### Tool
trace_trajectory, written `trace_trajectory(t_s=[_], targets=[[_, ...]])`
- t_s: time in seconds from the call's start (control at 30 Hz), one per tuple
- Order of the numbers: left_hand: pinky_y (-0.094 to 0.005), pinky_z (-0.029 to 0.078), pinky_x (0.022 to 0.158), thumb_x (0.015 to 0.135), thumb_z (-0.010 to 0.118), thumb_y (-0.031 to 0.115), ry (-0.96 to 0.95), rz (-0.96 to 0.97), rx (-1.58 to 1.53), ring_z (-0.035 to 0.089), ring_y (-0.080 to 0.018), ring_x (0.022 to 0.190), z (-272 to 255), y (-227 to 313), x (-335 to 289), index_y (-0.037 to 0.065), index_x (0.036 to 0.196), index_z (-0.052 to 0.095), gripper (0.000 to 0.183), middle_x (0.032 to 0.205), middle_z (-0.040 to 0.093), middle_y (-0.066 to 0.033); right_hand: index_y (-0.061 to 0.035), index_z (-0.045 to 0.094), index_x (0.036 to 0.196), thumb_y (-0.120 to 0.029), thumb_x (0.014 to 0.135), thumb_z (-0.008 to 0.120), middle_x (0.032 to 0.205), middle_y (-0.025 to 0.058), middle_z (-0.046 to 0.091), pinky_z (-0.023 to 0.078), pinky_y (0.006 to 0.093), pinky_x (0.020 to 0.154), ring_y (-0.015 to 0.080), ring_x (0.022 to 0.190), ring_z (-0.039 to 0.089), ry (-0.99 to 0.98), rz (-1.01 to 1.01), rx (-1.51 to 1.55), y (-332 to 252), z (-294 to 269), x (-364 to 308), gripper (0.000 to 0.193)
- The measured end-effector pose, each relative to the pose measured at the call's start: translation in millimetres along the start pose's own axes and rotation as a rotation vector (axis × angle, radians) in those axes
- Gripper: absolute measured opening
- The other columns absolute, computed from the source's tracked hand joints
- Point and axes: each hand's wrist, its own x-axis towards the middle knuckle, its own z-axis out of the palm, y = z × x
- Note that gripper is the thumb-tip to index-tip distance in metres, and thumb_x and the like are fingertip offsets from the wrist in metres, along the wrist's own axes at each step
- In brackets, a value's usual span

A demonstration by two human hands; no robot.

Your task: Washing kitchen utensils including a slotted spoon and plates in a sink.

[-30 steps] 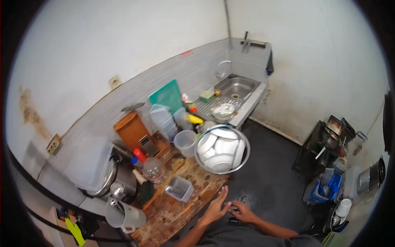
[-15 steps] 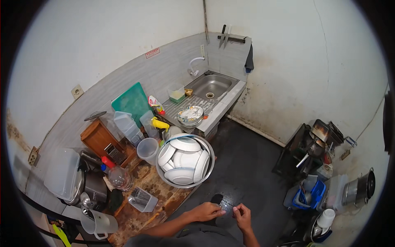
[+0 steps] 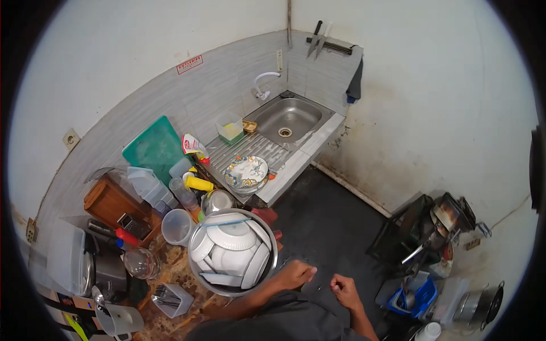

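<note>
My left hand (image 3: pixel 297 274) is closed, its fingers curled with thumb and forefinger at the front. It is just right of a wide metal basin (image 3: pixel 274 267) heaped with white bowls and plates (image 3: pixel 232 236). A short gap away, my right hand (image 3: pixel 344 287) is closed too, fingers bent toward the left one. Both are held in front of my dark clothing, above the dark floor. Whatever is in the fingers is too small to make out. Left of the basin are a clear plastic tub (image 3: pixel 177 227) and a square holder with cutlery (image 3: pixel 172 300).
Ahead is a steel sink (image 3: pixel 293 116) with patterned plates (image 3: pixel 246 173) on its drainboard. A green cutting board (image 3: pixel 157 149) leans on the wall. On the left are a glass jar (image 3: pixel 141 263) and a pitcher (image 3: pixel 119 320). Blue baskets (image 3: pixel 414 295) and pots (image 3: pixel 483 307) stand at right.
The view has shifted, so the sink and basin look nearer and further left. A thin dark strand seen between my hands earlier is no longer visible. Both hands appear slightly higher and further apart.
</note>
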Motion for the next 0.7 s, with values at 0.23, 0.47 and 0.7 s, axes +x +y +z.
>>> trace_trajectory(t_s=[0.23,0.47,0.7], targets=[[-0.0403,0.048,0.062,0.111,0.041,0.041,0.127,-0.008,-0.125,0.064,-0.0294,0.061,-12.6,-10.0,104.6,0.000,0.069,0.062,0.062,0.062,0.062,-0.0142,-0.0042,0.050,0.079,-0.071,0.095,0.057,0.070,-0.0014,0.048,0.039,0.0261,0.058,0.0084,0.063,0.045,0.105,0.083,0.050,16.7,-57.8,69.4,0.069],[-0.0422,0.048,0.065,0.112,0.039,0.042,0.129,-0.032,0.004,0.063,-0.0361,0.064,-29.1,-26.4,171.5,-0.001,0.069,0.060,0.064,0.065,0.062,-0.0171,-0.0039,0.049,0.077,-0.072,0.097,0.052,0.069,0.0005,0.049,0.038,0.0274,0.058,0.0096,0.064,0.045,0.024,0.064,0.004,38.6,-110.7,145.4,0.071],[-0.0427,0.048,0.066,0.112,0.037,0.045,0.210,-0.191,0.128,0.061,-0.0350,0.063,-27.3,-43.6,244.2,0.000,0.069,0.059,0.066,0.064,0.060,-0.0160,0.0002,0.051,0.081,-0.063,0.101,0.056,0.061,0.0068,0.045,0.037,0.0338,0.054,0.0131,0.059,0.045,-0.100,0.011,-0.142,70.4,-194.7,225.5,0.067]])
